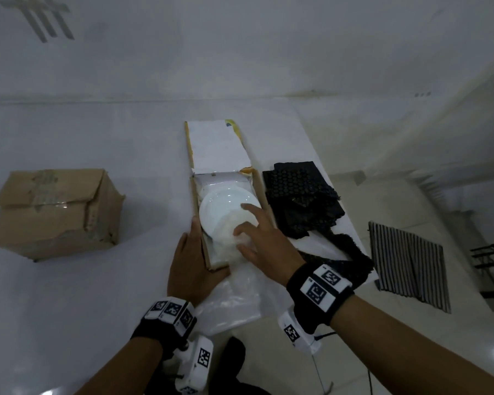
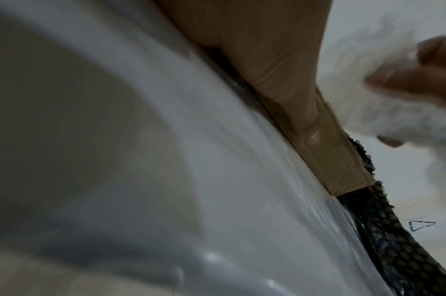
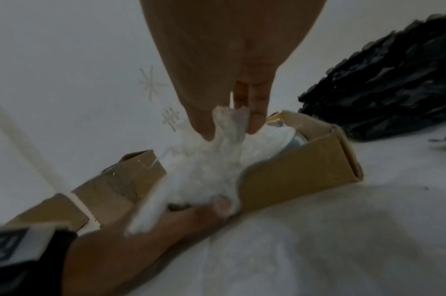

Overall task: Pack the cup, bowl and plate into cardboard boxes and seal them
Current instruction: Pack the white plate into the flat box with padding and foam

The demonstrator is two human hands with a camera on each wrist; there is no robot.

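Your landmark is the flat cardboard box [image 1: 201, 223] lying open in front of you on the white bench [image 1: 97, 280], its long axis running away from you and its white-lined lid [image 1: 218, 146] folded back at the far end. The white plate [image 1: 226, 209] lies inside it, tilted, with its near edge raised against the box's left wall.

Your left hand [image 1: 190, 269] rests flat against the outside of that left wall, fingers straight, bracing it. Your right hand [image 1: 261, 238] is over the near half of the box: its grip pinches a wad of white wrapping material [image 1: 231, 240] between thumb and fingers, right on the plate's near rim.

So the plate lies directly beneath and just beyond your right grip, and that hand is the nearer one. Judging by this, the coming move is to tuck the padding down along the box's long axis and settle the plate flat.

Black bubble wrap [image 1: 300, 203] lies just right of the box; a taped brown carton [image 1: 57, 209] sits well to its left.
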